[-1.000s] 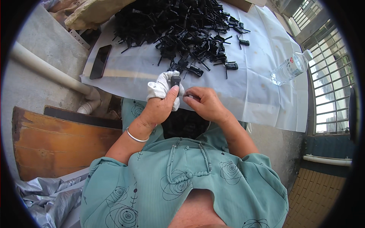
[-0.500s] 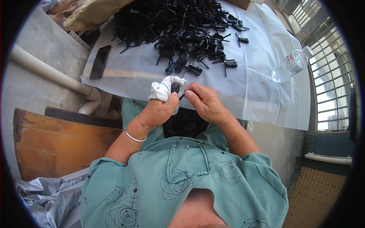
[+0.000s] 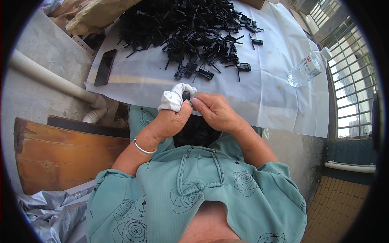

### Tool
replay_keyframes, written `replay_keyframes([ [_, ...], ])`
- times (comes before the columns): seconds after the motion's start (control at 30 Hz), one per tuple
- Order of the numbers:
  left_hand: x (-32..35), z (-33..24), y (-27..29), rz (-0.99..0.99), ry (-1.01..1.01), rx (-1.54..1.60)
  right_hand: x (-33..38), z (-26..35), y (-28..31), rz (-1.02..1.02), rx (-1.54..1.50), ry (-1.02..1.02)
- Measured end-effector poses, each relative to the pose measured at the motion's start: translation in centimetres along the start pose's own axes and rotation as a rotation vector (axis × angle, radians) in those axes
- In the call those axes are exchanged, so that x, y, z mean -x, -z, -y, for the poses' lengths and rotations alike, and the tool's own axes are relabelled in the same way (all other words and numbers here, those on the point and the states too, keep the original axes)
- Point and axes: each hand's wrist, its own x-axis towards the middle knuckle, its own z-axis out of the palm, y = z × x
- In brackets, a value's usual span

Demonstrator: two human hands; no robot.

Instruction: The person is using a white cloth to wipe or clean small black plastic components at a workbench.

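Observation:
My left hand [image 3: 173, 116], its fingers wrapped in a white cloth or glove [image 3: 172, 100], is closed around a small black plastic part [image 3: 186, 96], with the thumb pressed on it. Tight against it, my right hand [image 3: 216, 111] is bare and pinches at the part's near right side; the fingertips hide the spot they grip. Beyond both hands, a heap of similar black plastic parts [image 3: 190, 36] with thin arms lies on the white-covered table [image 3: 267, 85]. A few pieces, such as one black part [image 3: 243, 67], lie apart at the heap's edge.
A dark phone [image 3: 105, 67] lies at the table's left edge, and a clear water bottle [image 3: 307, 69] stands on the right. A black container or surface [image 3: 197, 133] shows below my hands. To the left are a pale pipe [image 3: 52, 77] and a wooden board [image 3: 69, 156].
My right hand has moved left and slightly down, closing the gap to my left hand. The thin black arm seen between them earlier is now hidden. The left hand stays nearly in place.

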Motion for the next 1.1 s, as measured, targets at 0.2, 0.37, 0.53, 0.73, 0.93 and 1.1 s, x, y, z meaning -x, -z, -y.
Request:
replay_keyframes([
  [0.2, 0.3, 0.2, -1.1, -0.067, -0.192, -0.423, 0.4, -1.5, -1.5, -0.073, -0.018, -0.080],
  [0.37, 0.5, -0.1, -1.0, 0.004, -0.079, -0.143, 1.1, -0.1, -0.7, -0.049, -0.279, -0.094],
  [0.53, -0.2, -0.6, -1.1, 0.025, -0.102, -0.198, 0.4, -1.0, -0.7, -0.093, -0.089, 0.017],
  [0.73, 0.6, 1.0, -1.6, -0.086, -0.206, -0.376, 0.9, -1.8, -2.6, -0.192, 0.033, 0.045],
  [0.93, 0.1, 0.2, -0.8, -0.023, -0.238, -0.539, -0.2, -1.8, 0.7, -0.146, 0.274, 0.011],
  [1.1, -1.2, -0.1, 0.8, 0.020, -0.350, -0.791, -3.0, -4.1, 3.0, -0.337, 0.829, -0.104],
])
